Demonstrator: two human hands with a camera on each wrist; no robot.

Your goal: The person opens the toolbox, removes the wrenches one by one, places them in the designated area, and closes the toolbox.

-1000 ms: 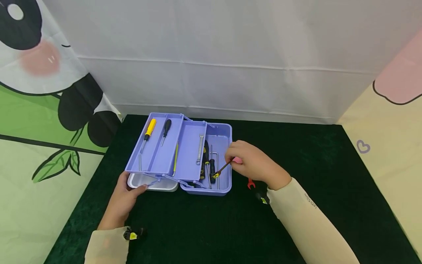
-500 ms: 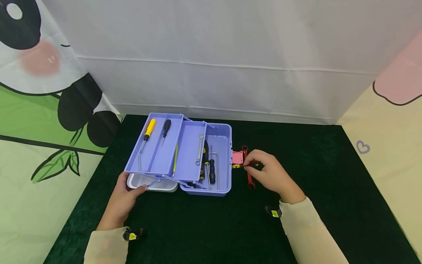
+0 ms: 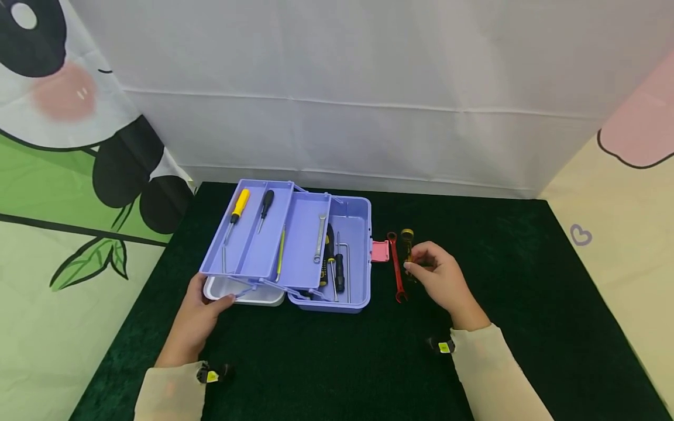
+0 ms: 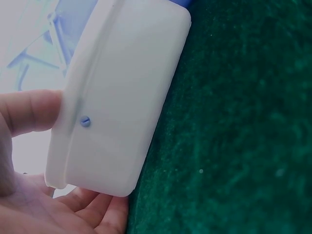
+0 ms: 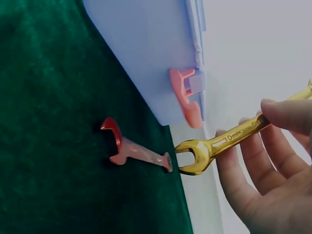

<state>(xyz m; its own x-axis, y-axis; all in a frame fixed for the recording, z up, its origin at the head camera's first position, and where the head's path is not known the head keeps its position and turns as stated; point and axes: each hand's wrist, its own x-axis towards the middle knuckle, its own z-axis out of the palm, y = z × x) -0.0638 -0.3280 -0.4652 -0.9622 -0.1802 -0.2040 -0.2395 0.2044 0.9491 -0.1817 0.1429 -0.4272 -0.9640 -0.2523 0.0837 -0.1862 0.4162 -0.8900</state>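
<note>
My right hand [image 3: 442, 283] pinches a gold combination wrench [image 5: 234, 139] between thumb and fingers, to the right of the toolbox; "10mm" reads on its shank in the right wrist view. A red wrench [image 3: 397, 272] lies on the cloth between that hand and the lilac toolbox [image 3: 360, 219]. The box stands open, its trays fanned out to the left. At its front left corner my left hand [image 3: 192, 318] grips the white lid [image 4: 126, 97], thumb on the rim and fingers around the outer end. Part of the gold wrench is hidden behind the right fingers in the head view.
The trays carry a yellow screwdriver [image 3: 240, 204], a black screwdriver [image 3: 267, 202], a yellow-green slim tool [image 3: 281, 251] and a silver wrench [image 3: 319, 238]. Inside the box lie dark-handled screwdrivers [image 3: 339, 273] and a hex key [image 3: 347, 272]. A pink latch [image 3: 380, 251] juts from its right side.
My right hand has carried the gold wrench out of the box to the right, past the latch and the red wrench. The left hand keeps its hold on the lid.
</note>
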